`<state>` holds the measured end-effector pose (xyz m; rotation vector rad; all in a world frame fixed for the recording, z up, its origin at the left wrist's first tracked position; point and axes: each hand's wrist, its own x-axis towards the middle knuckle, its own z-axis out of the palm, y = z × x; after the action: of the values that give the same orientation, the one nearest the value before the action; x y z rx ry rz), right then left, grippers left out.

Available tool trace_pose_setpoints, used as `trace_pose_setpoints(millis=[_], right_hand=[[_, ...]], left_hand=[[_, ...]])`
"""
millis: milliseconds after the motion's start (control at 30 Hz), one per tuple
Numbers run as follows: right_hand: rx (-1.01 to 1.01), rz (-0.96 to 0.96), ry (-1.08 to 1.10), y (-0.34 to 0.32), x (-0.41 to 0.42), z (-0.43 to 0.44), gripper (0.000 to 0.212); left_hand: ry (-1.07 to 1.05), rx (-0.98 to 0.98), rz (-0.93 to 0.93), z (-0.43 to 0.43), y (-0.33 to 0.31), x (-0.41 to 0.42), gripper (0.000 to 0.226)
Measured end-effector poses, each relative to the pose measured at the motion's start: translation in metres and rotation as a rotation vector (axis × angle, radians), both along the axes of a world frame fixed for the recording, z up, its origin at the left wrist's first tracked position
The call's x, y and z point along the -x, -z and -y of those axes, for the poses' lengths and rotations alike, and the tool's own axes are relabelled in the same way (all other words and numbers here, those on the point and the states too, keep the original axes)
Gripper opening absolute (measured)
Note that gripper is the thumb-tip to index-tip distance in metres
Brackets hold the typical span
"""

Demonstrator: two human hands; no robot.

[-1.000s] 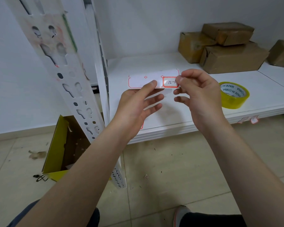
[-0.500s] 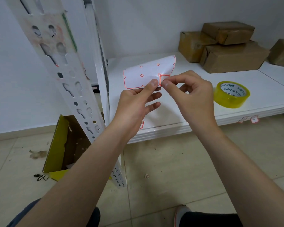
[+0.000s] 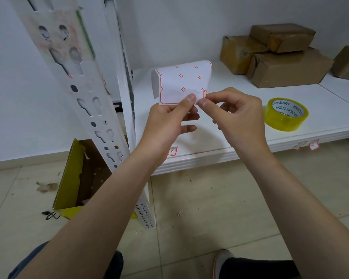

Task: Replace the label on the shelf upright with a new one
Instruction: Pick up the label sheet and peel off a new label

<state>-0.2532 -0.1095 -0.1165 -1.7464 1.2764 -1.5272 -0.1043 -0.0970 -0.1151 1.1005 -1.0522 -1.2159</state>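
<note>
White shelf board [image 3: 226, 141]: yellowish clear tape roll [image 3: 286, 114] lies flat near front edge, right side. Three brown cardboard boxes [image 3: 286, 67] stacked at back against wall, one on top of two; fourth box [image 3: 348, 63] apart at far right. Small red-bordered labels [image 3: 306, 145] stuck on front lip, another [image 3: 172, 151] near front left.

Tiled floor [image 3: 199, 198]: open yellow carton [image 3: 73, 178] beside upright foot, black binder clip [image 3: 51, 215] just beside carton, scattered debris.

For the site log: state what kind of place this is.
Probably a stockroom or small warehouse: white slotted-metal shelving, taped cardboard parcels stacked on the shelf, small handwritten labels stuck along its front edge, and a roll of packing tape.
</note>
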Motion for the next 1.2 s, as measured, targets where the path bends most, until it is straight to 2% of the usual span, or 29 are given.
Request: trace_pose_setpoints(millis=[200,367,567,733,867,1000,1100,1200], right_hand=[[-0.004,-0.044,-0.012,0.003,0.002,0.002,0.010],[-0.008,-0.077,-0.022,0.004,0.003,0.003,0.011],[-0.023,-0.061,-0.023,0.002,0.003,0.003,0.019],[-0.087,-0.051,0.008,0.001,0.003,0.002,0.013],[-0.097,-0.061,0.031,-0.001,0.005,0.002,0.017],[-0.108,-0.053,0.048,-0.002,0.006,0.002,0.017],[-0.129,-0.028,0.059,-0.003,0.009,0.003,0.016],[-0.178,0.035,0.076,-0.005,0.014,0.006,0.017]], left_hand=[[-0.057,0.110,0.182,0.000,0.001,0.001,0.015],[-0.085,0.172,0.238,-0.002,0.000,0.001,0.015],[-0.096,0.181,0.268,-0.002,-0.003,0.001,0.017],[-0.120,0.166,0.285,0.000,-0.001,0.000,0.010],[-0.125,0.154,0.301,0.002,0.001,0.000,0.010],[-0.133,0.135,0.290,0.006,0.005,-0.003,0.010],[-0.141,0.119,0.285,0.008,0.007,-0.003,0.018],[-0.140,0.062,0.214,0.009,0.008,-0.003,0.011]])
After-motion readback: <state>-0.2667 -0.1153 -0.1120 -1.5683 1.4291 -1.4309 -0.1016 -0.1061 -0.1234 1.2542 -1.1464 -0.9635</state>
